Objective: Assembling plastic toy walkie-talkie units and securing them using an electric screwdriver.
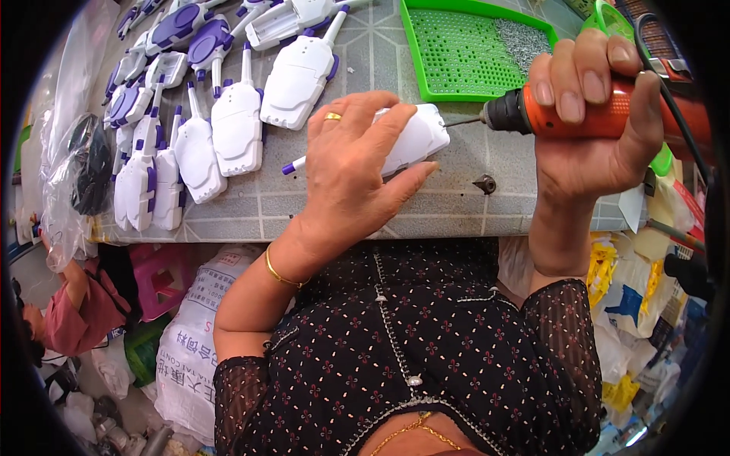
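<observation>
My left hand [353,152] is closed over a white plastic toy walkie-talkie [417,140] with a purple-tipped antenna, pressing it on the table; my palm hides much of it. An orange-red electric screwdriver [585,110] lies sideways in my right hand [589,129], fingers wrapped round its body. Its thin bit reaches left to the end of the white casing, where I cannot tell whether it sits in a screw. Left of my hands lie several more white and purple toys [237,125], some back side up, others showing purple round parts.
At the back stands a green tray [426,91] with a perforated plate and a heap of small screws [525,42]. A small dark metal cone [484,184] lies near the table's front edge. A black cable [669,91] hangs beside my right hand. Clear plastic bags [65,167] are at far left.
</observation>
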Demonstrator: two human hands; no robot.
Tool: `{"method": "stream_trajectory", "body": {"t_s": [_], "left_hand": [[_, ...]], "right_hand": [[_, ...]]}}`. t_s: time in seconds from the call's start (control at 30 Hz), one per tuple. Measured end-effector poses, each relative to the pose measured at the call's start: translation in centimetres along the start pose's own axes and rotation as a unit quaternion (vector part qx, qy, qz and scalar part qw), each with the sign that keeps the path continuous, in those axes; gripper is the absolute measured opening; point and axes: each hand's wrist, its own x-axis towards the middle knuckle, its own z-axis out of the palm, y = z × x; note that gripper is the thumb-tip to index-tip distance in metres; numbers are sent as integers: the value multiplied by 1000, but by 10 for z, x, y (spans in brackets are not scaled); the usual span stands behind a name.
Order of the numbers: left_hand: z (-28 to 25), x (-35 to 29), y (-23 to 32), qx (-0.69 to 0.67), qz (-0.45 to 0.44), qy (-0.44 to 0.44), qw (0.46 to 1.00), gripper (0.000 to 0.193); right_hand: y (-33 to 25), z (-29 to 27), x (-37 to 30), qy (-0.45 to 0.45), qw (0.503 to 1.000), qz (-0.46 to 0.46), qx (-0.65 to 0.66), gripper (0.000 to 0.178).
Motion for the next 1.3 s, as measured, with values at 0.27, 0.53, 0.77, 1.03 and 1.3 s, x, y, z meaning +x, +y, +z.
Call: {"method": "stream_trajectory", "body": {"t_s": [0.27,0.53,0.77,1.03,1.3], "left_hand": [[10,-6,-11,58,3,-32,998,54],[13,-7,-13,65,17,-22,997,53],[14,-9,-14,62,19,-20,998,53],[14,-8,-15,60,22,-23,998,54],[18,-9,-19,31,27,-11,999,54]], "right_hand": [[20,-11,-2,26,998,2,-51,24],[21,-11,-6,23,998,17,-53,24],[27,-14,-5,16,998,27,-45,23],[31,-15,-5,21,998,28,-53,23],[35,-13,-7,36,997,26,-65,23]]}}
